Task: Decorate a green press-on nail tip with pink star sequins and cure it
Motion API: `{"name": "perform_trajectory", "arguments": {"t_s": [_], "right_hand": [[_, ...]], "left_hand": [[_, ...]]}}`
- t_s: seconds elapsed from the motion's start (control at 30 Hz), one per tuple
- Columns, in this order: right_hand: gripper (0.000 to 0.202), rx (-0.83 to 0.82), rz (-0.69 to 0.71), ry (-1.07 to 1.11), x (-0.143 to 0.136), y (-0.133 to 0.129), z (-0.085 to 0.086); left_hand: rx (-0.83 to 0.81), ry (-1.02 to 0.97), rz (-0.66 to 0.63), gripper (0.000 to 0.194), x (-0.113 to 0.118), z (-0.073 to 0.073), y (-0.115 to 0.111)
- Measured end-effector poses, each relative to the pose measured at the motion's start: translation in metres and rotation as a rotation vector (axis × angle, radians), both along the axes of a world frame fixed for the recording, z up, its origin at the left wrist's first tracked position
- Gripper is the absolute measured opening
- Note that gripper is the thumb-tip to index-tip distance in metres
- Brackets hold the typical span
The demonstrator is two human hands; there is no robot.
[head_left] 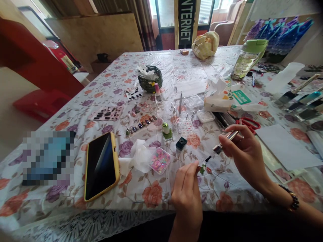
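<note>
Between the thumb and fingers of my left hand (188,188) is a small green false nail (202,169), partly hidden by the fingertips. My right hand (243,153) pinches a nail brush (219,148) with a shiny silver handle. Its dark bristle tip points down just above the false nail; whether they touch I cannot tell. Beyond my left hand lie a dark green square block (181,144) and a green nail polish bottle (167,131). A clear box of pink flower decorations (159,161) sits to the left, against a crumpled white tissue (141,156).
A yellow-cased phone (101,168) lies at left. Decorated false nails (140,126) form a row mid-table, before a dark woven basket (150,80). At right are red-handled scissors (248,124), a tissue pack (218,94), white sheets (287,146), several bottles (306,111) and a green-lidded jug (248,60).
</note>
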State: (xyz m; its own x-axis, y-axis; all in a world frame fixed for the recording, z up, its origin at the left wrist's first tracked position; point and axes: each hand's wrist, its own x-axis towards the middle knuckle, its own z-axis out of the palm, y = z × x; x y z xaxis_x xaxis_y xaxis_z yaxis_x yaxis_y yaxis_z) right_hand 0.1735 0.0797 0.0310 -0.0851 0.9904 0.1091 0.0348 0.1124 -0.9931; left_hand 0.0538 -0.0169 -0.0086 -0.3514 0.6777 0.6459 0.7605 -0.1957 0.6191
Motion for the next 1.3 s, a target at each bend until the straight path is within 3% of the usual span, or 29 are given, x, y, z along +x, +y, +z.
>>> {"name": "perform_trajectory", "arguments": {"t_s": [0.13,0.3,0.47,0.67,0.93,1.3], "right_hand": [[0.02,0.074,-0.036,-0.031,0.0,-0.002,0.002],[0.029,0.436,-0.11,-0.05,0.002,-0.008,0.004],[0.042,0.704,0.017,-0.121,0.01,-0.006,0.0],[0.034,0.773,0.165,-0.197,0.017,-0.001,0.005],[0.01,0.863,0.22,-0.369,0.016,-0.002,0.018],[0.014,0.772,0.27,-0.357,0.016,-0.005,0.014]], "left_hand": [[0.007,-0.008,-0.006,0.025,0.0,0.0,0.0],[0.014,-0.012,-0.005,0.024,0.0,0.002,0.001],[0.024,-0.011,-0.009,0.025,0.0,0.002,0.001],[0.03,-0.009,-0.002,0.023,0.001,0.003,0.0],[0.017,-0.013,-0.02,0.025,0.0,0.002,0.0],[0.004,-0.026,-0.019,0.025,0.001,0.003,0.0]]}}
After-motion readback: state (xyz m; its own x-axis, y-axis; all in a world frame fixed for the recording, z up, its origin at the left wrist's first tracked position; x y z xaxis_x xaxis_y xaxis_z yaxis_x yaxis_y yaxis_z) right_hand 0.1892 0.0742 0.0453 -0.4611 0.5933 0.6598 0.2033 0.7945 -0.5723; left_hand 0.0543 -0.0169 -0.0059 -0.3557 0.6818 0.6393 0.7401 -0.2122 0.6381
